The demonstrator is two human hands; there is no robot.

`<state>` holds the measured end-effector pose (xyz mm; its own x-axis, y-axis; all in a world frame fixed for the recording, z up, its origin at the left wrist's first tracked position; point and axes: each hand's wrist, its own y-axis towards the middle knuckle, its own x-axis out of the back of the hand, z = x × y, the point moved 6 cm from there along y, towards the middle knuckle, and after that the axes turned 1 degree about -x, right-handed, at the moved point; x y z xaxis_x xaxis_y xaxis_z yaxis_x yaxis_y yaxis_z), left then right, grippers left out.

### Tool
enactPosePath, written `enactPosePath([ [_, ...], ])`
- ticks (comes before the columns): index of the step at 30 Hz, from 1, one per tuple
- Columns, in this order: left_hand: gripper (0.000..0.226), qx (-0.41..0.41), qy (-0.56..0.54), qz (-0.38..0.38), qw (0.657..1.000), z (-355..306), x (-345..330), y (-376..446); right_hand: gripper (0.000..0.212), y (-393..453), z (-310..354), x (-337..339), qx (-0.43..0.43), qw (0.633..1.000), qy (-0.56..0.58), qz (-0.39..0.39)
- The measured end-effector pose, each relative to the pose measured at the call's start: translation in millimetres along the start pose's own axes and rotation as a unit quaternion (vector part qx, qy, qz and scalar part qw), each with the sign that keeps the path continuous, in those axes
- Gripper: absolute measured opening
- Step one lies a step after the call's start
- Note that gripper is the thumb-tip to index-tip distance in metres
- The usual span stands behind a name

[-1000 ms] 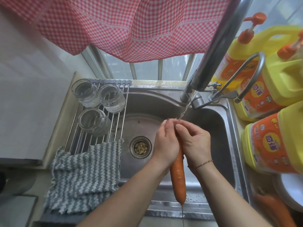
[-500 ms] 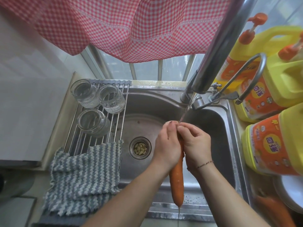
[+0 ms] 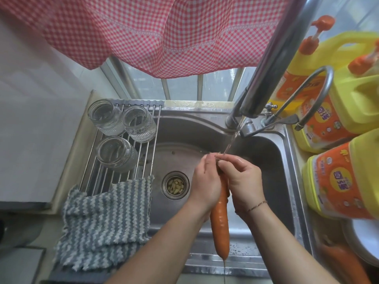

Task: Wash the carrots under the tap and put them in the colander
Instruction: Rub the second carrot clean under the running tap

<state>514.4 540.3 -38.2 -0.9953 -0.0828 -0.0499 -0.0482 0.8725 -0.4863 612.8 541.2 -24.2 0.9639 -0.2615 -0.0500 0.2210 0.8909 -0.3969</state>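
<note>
Over the stainless sink (image 3: 287, 181), under the tap (image 3: 272, 64), left hand (image 3: 207, 181) and right hand (image 3: 244, 181) clasp the carrot (image 3: 220, 222) by its thick top, fingers curled round it; stiff, wet, likely slippery.

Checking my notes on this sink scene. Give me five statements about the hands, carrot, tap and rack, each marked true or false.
1. Both hands grip one carrot. True: the left hand and right hand hold its upper end.
2. The tap is off. False: a thin stream falls from the tap onto the top of the carrot.
3. The carrot's thin tip points toward the person. True: it hangs over the near rim of the sink, dripping.
4. Four glass jars stand on the rack. False: three glass jars stand on the wire rack.
5. The striped cloth lies in the sink basin. False: the striped cloth lies over the rack's near end.
</note>
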Motion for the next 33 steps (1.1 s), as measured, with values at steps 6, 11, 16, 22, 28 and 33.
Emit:
enactPosePath([
  [6, 0.04, 0.038, -0.029, 0.026, 0.998, -1, 0, 1, 0.034, -1, -1, 0, -0.013, 0.999, -0.009, 0.035],
  [11, 0.037, -0.026, 0.053, -0.017, 0.998, -1, 2, 3, 0.027, -1, -2, -4, 0.002, 1.0, 0.001, 0.011],
  [16, 0.036, -0.038, 0.05, 0.026, 0.998, -6, 1, 3, 0.03, 1, -7, 1, 0.002, 0.998, 0.038, 0.053],
  [22, 0.037, 0.025, -0.039, 0.059, 0.997, -4, -2, 6, 0.04, 7, -2, 2, -0.003, 0.997, 0.039, 0.073],
  [28, 0.036, 0.047, -0.05, 0.061, 0.996, 0, -2, 5, 0.031, 9, -6, -1, -0.01, 0.998, -0.007, 0.056],
  [33, 0.031, 0.017, -0.009, 0.055, 0.998, -1, -1, 6, 0.024, 12, -8, 2, -0.013, 0.999, -0.02, 0.036],
])
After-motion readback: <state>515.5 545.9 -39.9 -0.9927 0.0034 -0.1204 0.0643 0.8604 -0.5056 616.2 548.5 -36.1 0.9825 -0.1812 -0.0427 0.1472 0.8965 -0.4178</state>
